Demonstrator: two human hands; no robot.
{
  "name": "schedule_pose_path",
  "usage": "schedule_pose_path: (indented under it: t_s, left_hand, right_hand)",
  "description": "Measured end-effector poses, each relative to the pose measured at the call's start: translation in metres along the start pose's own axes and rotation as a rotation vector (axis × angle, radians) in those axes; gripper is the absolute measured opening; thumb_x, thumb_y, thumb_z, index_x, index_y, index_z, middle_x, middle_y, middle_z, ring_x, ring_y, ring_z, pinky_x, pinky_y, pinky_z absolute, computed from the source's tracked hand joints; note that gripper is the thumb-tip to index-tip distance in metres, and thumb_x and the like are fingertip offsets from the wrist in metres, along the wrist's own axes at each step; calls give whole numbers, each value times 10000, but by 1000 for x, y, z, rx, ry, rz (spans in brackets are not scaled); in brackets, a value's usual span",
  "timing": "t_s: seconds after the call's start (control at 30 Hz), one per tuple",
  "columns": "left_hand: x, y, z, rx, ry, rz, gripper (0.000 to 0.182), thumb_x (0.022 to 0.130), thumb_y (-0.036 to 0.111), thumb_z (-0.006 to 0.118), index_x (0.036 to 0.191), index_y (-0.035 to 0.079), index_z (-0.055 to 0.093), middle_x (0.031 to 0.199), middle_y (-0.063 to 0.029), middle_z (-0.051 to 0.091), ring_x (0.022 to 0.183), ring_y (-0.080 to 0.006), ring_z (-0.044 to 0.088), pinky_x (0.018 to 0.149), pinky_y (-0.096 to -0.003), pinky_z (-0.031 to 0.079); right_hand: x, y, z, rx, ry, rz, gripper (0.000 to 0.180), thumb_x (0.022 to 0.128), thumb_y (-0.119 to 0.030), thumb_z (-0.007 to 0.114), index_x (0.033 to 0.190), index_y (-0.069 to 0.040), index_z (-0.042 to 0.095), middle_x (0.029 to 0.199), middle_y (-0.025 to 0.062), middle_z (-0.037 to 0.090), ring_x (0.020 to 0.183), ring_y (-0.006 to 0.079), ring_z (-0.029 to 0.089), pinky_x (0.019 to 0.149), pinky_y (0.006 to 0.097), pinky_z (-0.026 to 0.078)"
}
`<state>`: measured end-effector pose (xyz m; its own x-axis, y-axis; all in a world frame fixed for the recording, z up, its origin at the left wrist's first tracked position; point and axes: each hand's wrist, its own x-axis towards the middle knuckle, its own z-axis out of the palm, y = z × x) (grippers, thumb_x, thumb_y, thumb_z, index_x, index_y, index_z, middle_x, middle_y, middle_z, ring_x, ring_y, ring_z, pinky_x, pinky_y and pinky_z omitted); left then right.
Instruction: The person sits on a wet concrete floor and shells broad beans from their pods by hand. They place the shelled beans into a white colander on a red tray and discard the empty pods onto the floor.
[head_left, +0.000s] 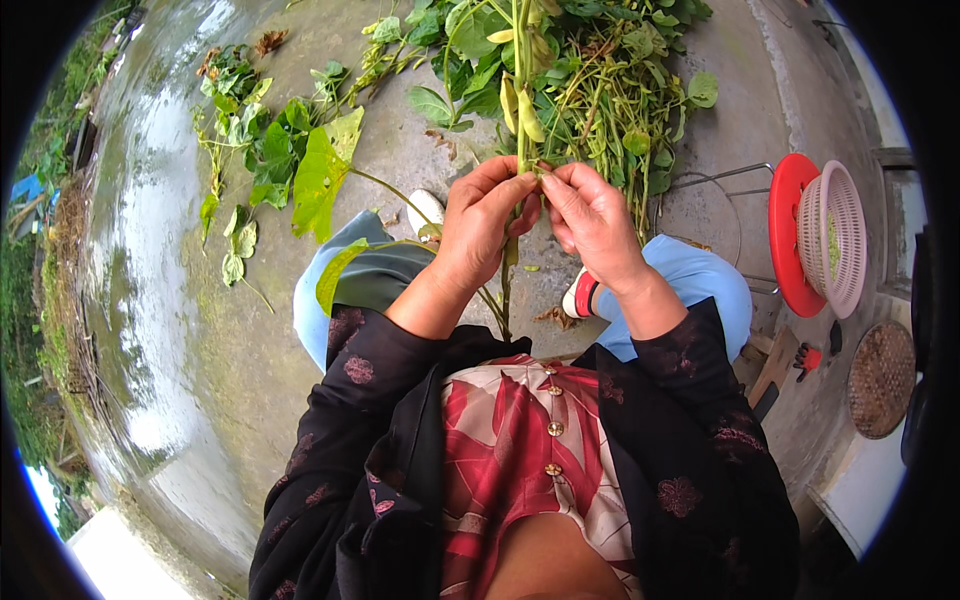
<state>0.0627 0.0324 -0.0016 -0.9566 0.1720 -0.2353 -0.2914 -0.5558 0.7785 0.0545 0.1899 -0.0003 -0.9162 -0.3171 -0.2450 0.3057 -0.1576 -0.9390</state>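
My left hand (480, 217) grips the upright green stem of a bean plant (523, 82), which looks like soybean. Its stem runs from the top of the view down between my knees. Plump green pods (529, 118) hang from it just above my fingers. My right hand (589, 217) meets the left at the stem, thumb and forefinger pinching a small green piece (541, 169); the fingers hide most of it. Large yellow-green leaves (322, 180) with holes spread on long stalks to the left of my left hand.
A heap of bean plants (600, 112) lies ahead on the concrete floor. Loose leafy stems (274, 154) are scattered to the left. At right, a pink plastic basket (855, 232) holding green beans (834, 247) sits on a red stool (784, 225). Behind it are a glove (808, 360) and a round brown disc (881, 379).
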Motion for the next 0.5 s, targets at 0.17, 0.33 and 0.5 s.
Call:
schedule_pose_path:
  t_s: [0.17,0.33,0.5]
  left_hand:
    - [-3,-1,8,74,27,-21,209,942,196,682,1012,3,639,692,32,557,559,-34,442,490,-194,309]
    - [-2,1,9,104,118,-39,189,920,195,710,965,24,643,648,43,529,520,-31,402,468,-202,280]
    - [1,13,-4,36,93,-85,149,920,165,680,912,29,619,640,8,525,492,-58,384,464,-220,271]
  right_hand:
    - [-2,-1,2,24,54,52,171,961,-166,530,999,-8,584,717,-4,560,524,44,453,444,205,340]
    - [-2,-2,-5,130,-4,162,153,953,-132,516,1011,-12,592,753,9,577,530,50,457,443,198,318]
    - [1,-13,-27,105,-10,177,124,969,-97,524,1030,-27,606,757,-4,556,536,51,440,454,186,303]
